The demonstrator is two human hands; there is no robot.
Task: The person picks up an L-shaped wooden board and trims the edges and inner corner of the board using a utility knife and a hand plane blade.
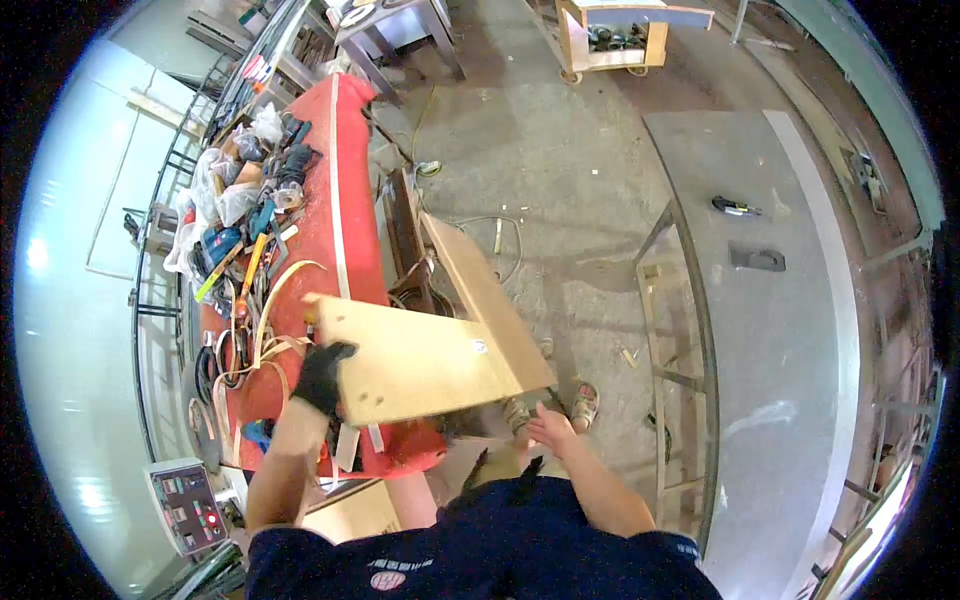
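My left hand (322, 378), in a black glove, grips the left edge of a light wooden panel (420, 360). The panel has a few small holes and a small white sticker, and it is tilted over the red-covered bench. A second wooden panel (488, 305) meets it at an angle along the right side; I cannot tell how they are joined. My right hand (550, 428) is bare, just below the panel's lower right corner, with fingers apart and nothing visible in them. Whether it touches the corner is unclear.
The red-covered bench (350, 180) holds plastic bags, power tools, cables and curled strips. To the right stands a grey table (770, 350) with a utility knife (736, 207) and a flat grey piece (757, 257). A wheeled cart (628, 45) is at the back. A control box (188, 507) sits lower left.
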